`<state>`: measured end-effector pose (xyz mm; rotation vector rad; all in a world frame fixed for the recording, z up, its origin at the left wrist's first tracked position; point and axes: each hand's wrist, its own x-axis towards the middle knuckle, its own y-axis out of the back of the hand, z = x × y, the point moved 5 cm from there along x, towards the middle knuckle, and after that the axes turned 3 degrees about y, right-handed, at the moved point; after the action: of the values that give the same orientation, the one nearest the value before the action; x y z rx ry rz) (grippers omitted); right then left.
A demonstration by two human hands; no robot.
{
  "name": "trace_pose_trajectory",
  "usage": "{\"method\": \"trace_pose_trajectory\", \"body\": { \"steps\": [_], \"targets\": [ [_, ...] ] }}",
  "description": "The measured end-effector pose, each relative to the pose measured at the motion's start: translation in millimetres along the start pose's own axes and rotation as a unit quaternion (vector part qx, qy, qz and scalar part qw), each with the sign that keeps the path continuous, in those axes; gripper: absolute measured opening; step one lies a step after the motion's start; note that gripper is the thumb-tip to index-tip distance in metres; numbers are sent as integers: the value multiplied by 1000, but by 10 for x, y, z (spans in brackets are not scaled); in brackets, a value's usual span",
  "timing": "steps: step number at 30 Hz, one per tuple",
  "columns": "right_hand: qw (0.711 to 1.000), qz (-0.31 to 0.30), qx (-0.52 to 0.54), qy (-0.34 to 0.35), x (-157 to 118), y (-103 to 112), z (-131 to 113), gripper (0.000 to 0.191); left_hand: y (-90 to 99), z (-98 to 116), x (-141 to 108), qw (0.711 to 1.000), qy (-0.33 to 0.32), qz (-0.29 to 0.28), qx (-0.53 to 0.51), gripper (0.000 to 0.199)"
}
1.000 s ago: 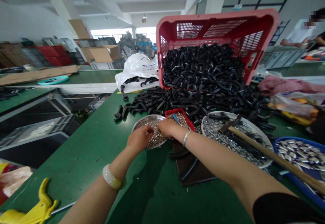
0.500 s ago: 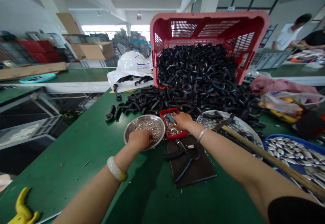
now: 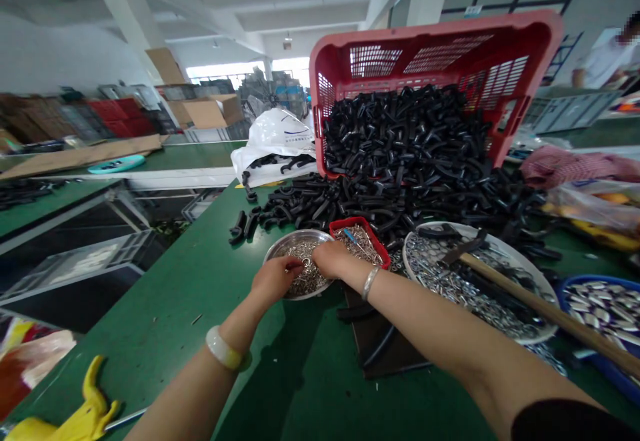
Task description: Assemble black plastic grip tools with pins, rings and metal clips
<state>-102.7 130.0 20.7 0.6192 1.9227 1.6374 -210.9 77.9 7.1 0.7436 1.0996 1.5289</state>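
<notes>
Together, the left hand (image 3: 274, 279) and right hand (image 3: 333, 259) curl closed above a steel bowl (image 3: 285, 242). What they pinch is unclear.

Bright, even light throughout; the far windows (image 3: 233, 71) blow out white at the back. My forearms (image 3: 425, 314) cast a soft shadow (image 3: 260, 387) across the green counter (image 3: 165, 294). The wide lens bends and leans the pillars (image 3: 125, 27) near the edges; no obvious motion blur.
</notes>
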Motion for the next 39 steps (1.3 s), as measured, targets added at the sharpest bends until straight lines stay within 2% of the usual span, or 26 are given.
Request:
{"method": "trace_pose_trajectory", "body": {
  "steps": [3,7,12,16,18,21,24,27,32,39],
  "targets": [
    [1000,24,13,-7,-42,4,82,17,17,-7,-35,1000,13,11,0,25],
    [996,57,62,-4,-134,4,196,16,-2,83,-59,998,20,10,54,28],
    [982,97,162,11,-205,-9,290,14,-20,180,-53,998,-18,16,58,20],
    [965,139,222,-8,-501,48,468,15,-23,268,-124,998,-54,28,5,18],
    [957,172,231,-37,-771,80,612,17,-45,397,-216,996,-81,34,-22,18],
    [941,241,218,-97,-1235,72,836,18,-146,732,-419,987,-149,22,-48,16],
    [930,287,194,-123,-1594,-66,960,22,-324,1108,-624,973,-227,-1,-34,14],
    [924,315,185,-112,-1774,-266,996,25,-511,1313,-713,971,-241,10,-1,11],
    [921,330,189,-89,-1858,-444,1034,25,-717,1321,-693,977,-213,12,10,13],
    [916,313,221,-120,-1907,-419,1122,24,-739,1276,-684,980,-199,15,1,14]
  ]
}}
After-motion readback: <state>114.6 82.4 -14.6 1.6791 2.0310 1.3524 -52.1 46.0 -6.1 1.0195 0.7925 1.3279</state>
